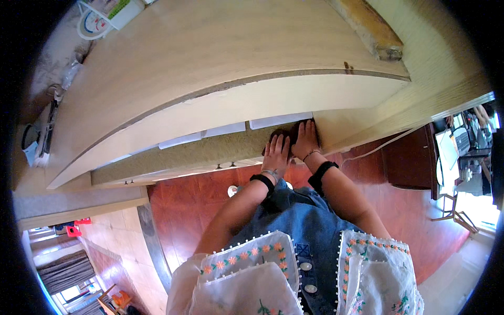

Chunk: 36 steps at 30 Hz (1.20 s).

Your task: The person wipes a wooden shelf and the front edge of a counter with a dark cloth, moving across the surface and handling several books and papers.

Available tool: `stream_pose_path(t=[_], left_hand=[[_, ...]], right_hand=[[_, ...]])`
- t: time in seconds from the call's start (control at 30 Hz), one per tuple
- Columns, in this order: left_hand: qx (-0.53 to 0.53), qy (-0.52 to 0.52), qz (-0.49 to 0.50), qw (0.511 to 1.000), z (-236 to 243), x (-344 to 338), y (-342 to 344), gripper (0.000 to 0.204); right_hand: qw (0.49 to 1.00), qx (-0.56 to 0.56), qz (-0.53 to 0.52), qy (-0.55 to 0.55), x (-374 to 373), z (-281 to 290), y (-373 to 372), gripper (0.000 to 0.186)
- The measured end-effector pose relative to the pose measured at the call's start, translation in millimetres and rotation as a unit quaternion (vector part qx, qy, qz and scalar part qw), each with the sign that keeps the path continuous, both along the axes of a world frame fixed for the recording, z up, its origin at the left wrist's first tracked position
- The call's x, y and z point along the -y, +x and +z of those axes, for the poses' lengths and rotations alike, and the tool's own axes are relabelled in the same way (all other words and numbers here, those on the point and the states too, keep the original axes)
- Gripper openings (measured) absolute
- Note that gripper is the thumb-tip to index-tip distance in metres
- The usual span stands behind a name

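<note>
Daylight, moderately bright. Window [71, 293], near left, overexposed; glare on floor tiles [118, 247]. Softer sheen on red floor [194, 210]. Left hand [276, 157] and right hand [306, 142] fairly sharp; dark brown item [285, 130] beneath loses detail in shade. Fisheye bends edges; black vignette, soft rim.

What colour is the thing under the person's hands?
The thing is dark brown, seen best in the head view.

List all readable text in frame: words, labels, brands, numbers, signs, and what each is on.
None legible.
Round white item, upper left: red and blue marks, too small and blurred to read.
Green-and-white item beside it: too blurred to read.
White sheet, right: no print discernible.
Brown item at the hands: no lettering visible.
</note>
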<state>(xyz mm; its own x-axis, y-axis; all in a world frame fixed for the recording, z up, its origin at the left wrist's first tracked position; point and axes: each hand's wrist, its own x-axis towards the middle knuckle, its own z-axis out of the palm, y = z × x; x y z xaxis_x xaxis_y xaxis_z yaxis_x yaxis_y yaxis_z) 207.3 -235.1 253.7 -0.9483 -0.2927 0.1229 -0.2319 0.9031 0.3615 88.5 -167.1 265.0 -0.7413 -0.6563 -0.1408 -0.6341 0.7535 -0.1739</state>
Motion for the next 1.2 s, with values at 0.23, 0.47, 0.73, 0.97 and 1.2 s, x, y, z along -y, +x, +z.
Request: stream_pose_path(t=[0.23,0.47,0.73,0.97,1.2], left_hand=[[0.046,-0.053,-0.003,0.998,4,-3,-2,0.07],[0.058,-0.059,-0.003,0.997,7,-3,1,0.067],[0.049,-0.008,-0.03,0.998,13,7,8,0.069],[0.031,-0.024,-0.04,0.998,2,13,15,0.072],[0.072,-0.028,-0.041,0.996,5,11,5,0.071]], right_hand=[[0.997,0.037,-0.017,-0.066,0,0,-7,0.066],[0.996,0.081,0.002,-0.037,-7,12,-11,0.063],[0.999,0.055,-0.001,0.002,-27,10,12,0.066],[0.997,0.075,0.006,0.011,-19,12,19,0.073],[0.999,0.01,0.007,-0.036,-6,-27,-11,0.079]])
